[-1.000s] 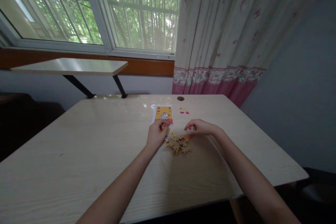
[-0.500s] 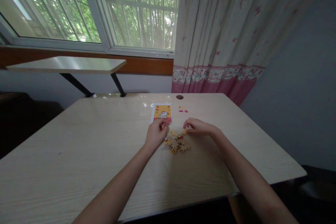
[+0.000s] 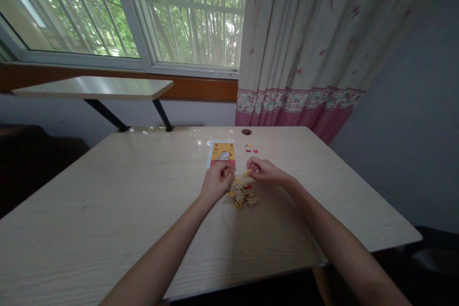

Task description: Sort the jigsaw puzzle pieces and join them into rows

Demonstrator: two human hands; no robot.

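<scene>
A small pile of jigsaw puzzle pieces (image 3: 241, 195), yellow and bare wood with a bit of red, lies on the table between my hands. My right hand (image 3: 267, 172) is closed in a pinch above the pile's far right side, with a yellow puzzle piece (image 3: 247, 173) at its fingertips. Curled at the pile's left edge, my left hand (image 3: 216, 180) has its thumb and fingers together; what they hold, if anything, is too small to make out. Just beyond it lies a picture card (image 3: 223, 149) with a white animal on yellow and red, its lower edge partly covered by that hand.
Several red and yellow pieces (image 3: 251, 151) lie apart from the pile, right of the card. Behind them is a round cable hole (image 3: 246, 132) in the wooden table (image 3: 125, 201). A raised shelf (image 3: 107, 87) stands at the back left, below the window; a curtain (image 3: 297, 57) hangs behind.
My right hand has moved slightly up and left, lifting the yellow puzzle piece away from the pile. My left hand has shifted only a little, staying beside the pile.
</scene>
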